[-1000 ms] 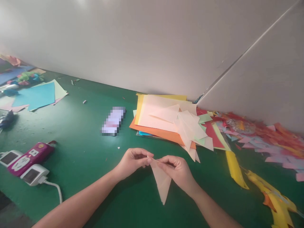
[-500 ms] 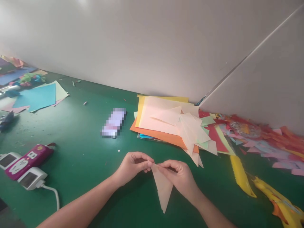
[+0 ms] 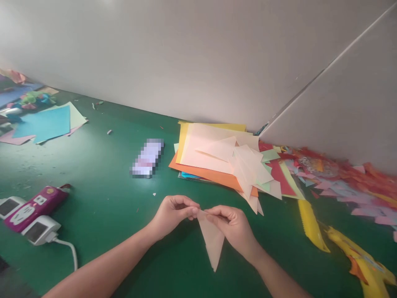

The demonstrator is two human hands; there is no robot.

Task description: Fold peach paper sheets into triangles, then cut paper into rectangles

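Note:
A pale peach paper triangle point(image 3: 212, 244) hangs point-down over the green table point(image 3: 102, 194). My left hand point(image 3: 173, 213) pinches its top left corner with thumb and fingertips. My right hand point(image 3: 233, 225) pinches the top edge right beside it, fingers curled over the paper. Both hands meet at the triangle's upper edge, a little above the table. Behind them lies a stack of coloured sheets point(image 3: 211, 155) topped with several loose peach triangles point(image 3: 252, 171).
A purple device point(image 3: 32, 207) and white plugs point(image 3: 39, 230) with a cable lie at the left. A blurred small object point(image 3: 147, 157) sits mid-table. Blue and green sheets point(image 3: 46, 123) lie far left. Coloured paper scraps point(image 3: 341, 186) and yellow cut pieces point(image 3: 312, 225) fill the right. A grey wall stands behind.
Both hands stay pinched on the triangle's top edge with small finger shifts; the view moved slightly. Nothing was let go.

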